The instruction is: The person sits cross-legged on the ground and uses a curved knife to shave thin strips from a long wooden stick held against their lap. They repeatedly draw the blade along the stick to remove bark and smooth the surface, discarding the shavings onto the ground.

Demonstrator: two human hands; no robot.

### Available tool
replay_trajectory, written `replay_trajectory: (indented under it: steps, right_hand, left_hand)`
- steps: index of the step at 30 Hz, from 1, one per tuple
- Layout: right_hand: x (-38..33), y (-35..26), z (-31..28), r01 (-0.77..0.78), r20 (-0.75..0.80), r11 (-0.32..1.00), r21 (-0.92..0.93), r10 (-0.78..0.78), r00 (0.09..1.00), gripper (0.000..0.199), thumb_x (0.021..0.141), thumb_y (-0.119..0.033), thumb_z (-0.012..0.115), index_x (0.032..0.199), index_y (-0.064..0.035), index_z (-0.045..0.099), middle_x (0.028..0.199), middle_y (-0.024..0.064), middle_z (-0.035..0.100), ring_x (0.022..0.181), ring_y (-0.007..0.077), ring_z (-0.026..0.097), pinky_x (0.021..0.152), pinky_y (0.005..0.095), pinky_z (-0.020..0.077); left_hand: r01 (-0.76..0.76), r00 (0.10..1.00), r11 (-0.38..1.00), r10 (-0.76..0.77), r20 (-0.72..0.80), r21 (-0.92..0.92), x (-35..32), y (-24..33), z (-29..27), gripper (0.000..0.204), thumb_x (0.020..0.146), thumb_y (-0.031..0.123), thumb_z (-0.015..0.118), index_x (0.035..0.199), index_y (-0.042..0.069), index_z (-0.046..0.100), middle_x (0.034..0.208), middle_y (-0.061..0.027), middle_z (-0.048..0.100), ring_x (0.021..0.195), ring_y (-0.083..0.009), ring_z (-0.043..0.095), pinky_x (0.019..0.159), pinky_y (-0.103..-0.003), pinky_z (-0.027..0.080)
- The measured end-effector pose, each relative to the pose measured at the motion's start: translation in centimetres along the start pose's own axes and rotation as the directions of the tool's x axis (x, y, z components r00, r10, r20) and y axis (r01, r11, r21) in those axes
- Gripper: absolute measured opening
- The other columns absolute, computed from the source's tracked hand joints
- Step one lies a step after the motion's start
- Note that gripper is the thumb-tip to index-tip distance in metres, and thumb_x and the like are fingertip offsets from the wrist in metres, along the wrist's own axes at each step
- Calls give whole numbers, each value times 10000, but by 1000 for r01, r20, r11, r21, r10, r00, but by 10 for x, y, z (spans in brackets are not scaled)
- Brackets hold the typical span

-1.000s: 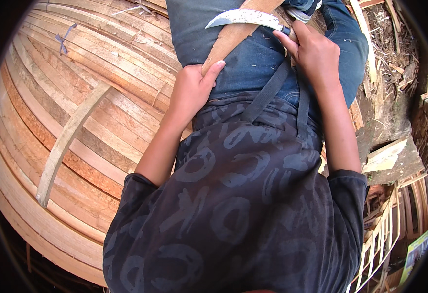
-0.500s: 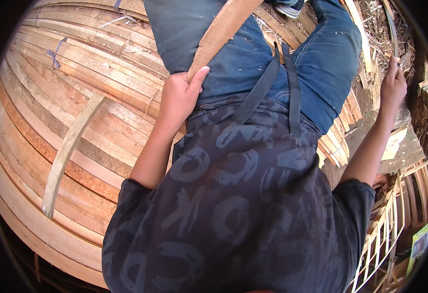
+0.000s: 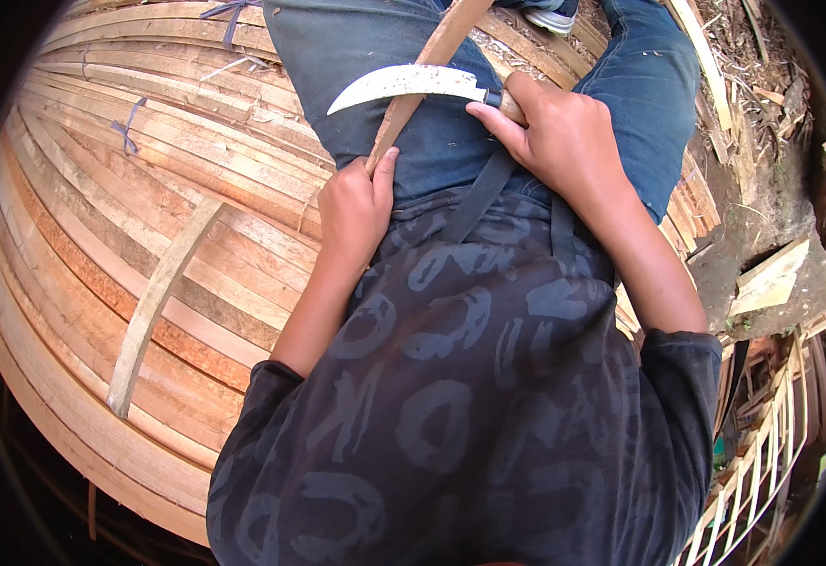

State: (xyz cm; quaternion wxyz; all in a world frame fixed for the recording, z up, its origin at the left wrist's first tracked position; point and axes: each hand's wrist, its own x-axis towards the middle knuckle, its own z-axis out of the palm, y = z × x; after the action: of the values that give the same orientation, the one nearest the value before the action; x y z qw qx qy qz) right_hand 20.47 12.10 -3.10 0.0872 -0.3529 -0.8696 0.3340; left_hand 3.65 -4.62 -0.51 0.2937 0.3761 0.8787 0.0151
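Note:
My left hand [image 3: 356, 200] is closed round the near end of a long wooden strip [image 3: 396, 125], which slants up and away over my left thigh. In my right hand [image 3: 564, 132] is the wooden handle of a curved knife [image 3: 403, 85], fingers wrapped round it. Its pale, dark-spotted blade lies across the strip and points left, its tip past the strip's left side. Whether the edge bites into the wood I cannot tell. The strip's far end runs out of the picture at the top.
Stacked long planks [image 3: 196, 274] fill the left, with a short wooden bar [image 3: 163, 307] lying across them. A purple tie [image 3: 130, 125] binds some strips. Wood shavings [image 3: 748, 141] cover the ground at right, near a pale wood block [image 3: 769, 276]. A slatted rack [image 3: 757, 472] stands at lower right.
My right hand has come in from the far right, bringing the knife across the wooden strip. My left hand keeps its hold; the strip now shows a narrower side.

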Motion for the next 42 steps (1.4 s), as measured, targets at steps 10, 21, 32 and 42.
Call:
replay_trajectory:
  steps: [10,21,32,42]
  right_hand:
    - [-6,-1,-10,13,12,991,-133,-11,1000,440,824,-498,649,704,-85,558,563,75,597,502,261,613,440,356,472]
    - [-15,-11,-2,16,62,999,-48,-13,998,402,820,-417,697,728,-66,524,602,79,564,540,282,591,483,367,459]
    - [-10,7,-15,76,-34,962,-262,-88,995,460,782,-500,688,659,-105,487,556,38,542,500,232,583,436,344,446]
    - [-6,27,-13,12,-195,927,-375,-92,976,463,794,-517,675,668,-105,507,583,25,544,506,239,567,445,350,430]
  left_hand:
    - [-5,1000,993,2,-29,-122,-11,-3,9,359,944,265,537,725,-19,561,609,-234,572,578,-425,573,541,-480,428]
    - [-146,982,966,168,89,-215,-6,-14,2,299,939,205,539,764,-32,490,636,-274,553,630,-467,567,557,-499,429]
    - [-62,985,918,119,123,-391,5,-15,-2,363,942,217,555,705,-56,531,596,-272,517,575,-441,548,521,-436,414]
    - [-16,979,911,98,179,-412,14,-8,-7,414,947,241,547,674,-70,533,585,-264,500,523,-399,525,514,-415,405]
